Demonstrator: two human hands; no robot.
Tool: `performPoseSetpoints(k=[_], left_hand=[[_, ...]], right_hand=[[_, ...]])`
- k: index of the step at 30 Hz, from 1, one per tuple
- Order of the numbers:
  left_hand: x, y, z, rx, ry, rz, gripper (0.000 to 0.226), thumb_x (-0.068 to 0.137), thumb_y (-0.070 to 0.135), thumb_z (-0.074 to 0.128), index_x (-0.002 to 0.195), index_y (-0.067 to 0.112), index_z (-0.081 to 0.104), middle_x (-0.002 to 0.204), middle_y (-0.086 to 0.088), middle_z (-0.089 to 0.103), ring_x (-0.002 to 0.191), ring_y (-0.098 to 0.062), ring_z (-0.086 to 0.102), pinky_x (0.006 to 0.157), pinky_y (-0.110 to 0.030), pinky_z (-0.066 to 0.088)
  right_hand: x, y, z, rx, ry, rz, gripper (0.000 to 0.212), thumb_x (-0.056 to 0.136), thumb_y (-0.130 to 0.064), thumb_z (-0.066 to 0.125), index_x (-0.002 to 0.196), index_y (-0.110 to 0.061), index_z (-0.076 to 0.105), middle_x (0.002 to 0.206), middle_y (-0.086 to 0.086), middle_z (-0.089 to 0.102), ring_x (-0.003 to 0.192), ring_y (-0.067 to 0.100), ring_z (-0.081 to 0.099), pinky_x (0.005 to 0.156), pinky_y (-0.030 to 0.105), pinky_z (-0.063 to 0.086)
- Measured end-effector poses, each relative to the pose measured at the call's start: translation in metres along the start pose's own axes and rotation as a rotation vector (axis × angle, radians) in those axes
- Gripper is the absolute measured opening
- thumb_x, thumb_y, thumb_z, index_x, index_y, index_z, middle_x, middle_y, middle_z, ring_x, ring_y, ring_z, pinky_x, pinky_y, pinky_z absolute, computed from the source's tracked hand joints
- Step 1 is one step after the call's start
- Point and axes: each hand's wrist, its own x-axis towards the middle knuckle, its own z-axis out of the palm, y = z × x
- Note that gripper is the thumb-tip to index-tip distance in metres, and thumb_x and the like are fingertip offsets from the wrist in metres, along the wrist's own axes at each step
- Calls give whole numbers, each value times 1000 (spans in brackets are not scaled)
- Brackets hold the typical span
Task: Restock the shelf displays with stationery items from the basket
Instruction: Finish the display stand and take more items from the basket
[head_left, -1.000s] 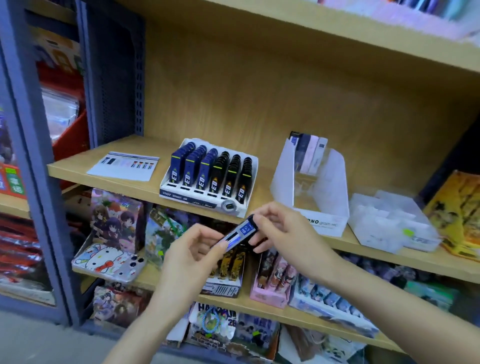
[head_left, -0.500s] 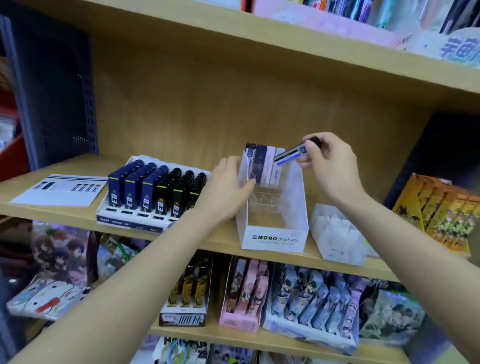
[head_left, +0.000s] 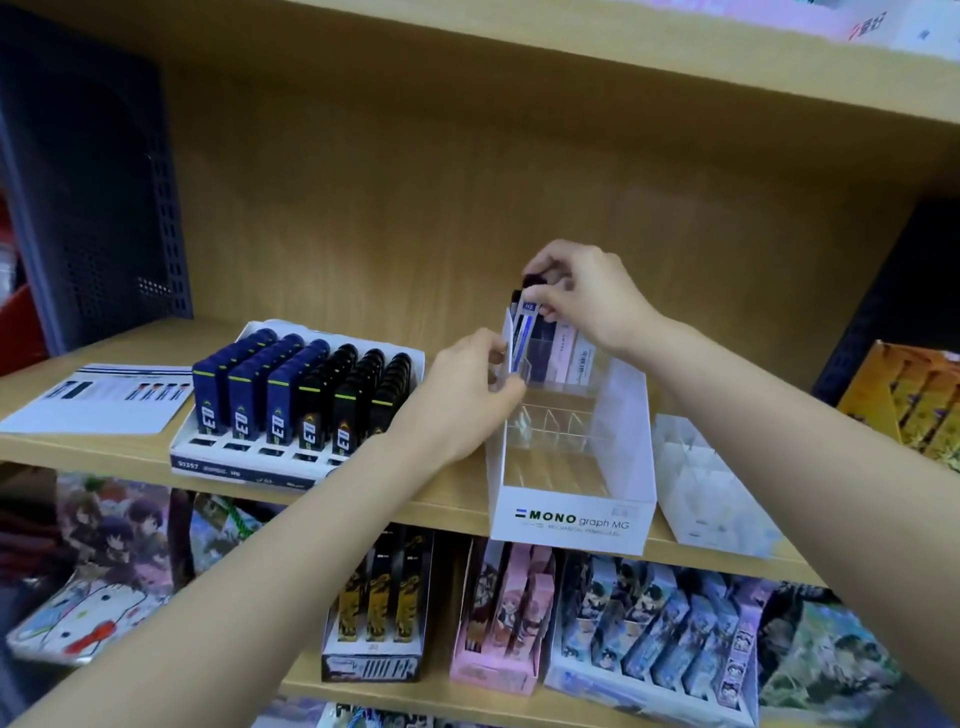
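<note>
While upright, case (head_left: 525, 332) beneath right hand (head_left: 587, 299)

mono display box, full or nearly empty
Mostly empty. The display box holds cases only in its back row; the clear slots in front stand bare.

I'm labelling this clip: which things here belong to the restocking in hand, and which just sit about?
In the job: lead case, pinched by right hand; MONO display box, held by left hand.
Lying about: tray of blue and black cases; leaflet; clear tray; yellow boxes.

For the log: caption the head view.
Right hand pinches a lead case at the MONO box; left hand grips its wall.
</note>
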Motion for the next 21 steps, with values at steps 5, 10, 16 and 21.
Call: performPoseSetpoints(k=[5, 10, 16, 21], left_hand=[[-20, -2, -12, 415, 120, 252, 23, 95, 33, 48, 110, 15, 53, 107, 5, 56, 99, -15, 51, 80, -25, 37], [-46, -11, -24, 650, 139, 377, 33, 87, 36, 37, 89, 12, 59, 82, 0, 58, 74, -20, 53, 68, -25, 28], [-111, -21, -25, 752, 24, 383, 26, 85, 30, 39, 84, 14, 59, 81, 1, 56, 73, -21, 51, 69, -31, 30], [-175, -40, 2, 751, -72, 436, 18, 82, 26, 44, 78, 15, 58, 74, 0, 50, 67, -22, 46, 66, -33, 29]], right_hand=[[-1, 4, 8, -200, -16, -46, 16, 85, -13, 69, 101, -13, 66, 104, 4, 55, 73, 11, 58, 71, 17, 47], [-19, -6, 8, -371, 73, -79, 25, 93, -17, 55, 118, -17, 57, 119, 0, 51, 90, 15, 57, 72, 28, 43], [-83, -15, 10, -476, 186, -154, 22, 99, -20, 41, 112, -12, 58, 112, 3, 53, 103, 22, 49, 75, 36, 41], [-165, -5, 24, -501, 177, -309, 25, 93, -22, 40, 94, -9, 61, 89, 4, 57, 80, 25, 56, 61, 29, 41]])
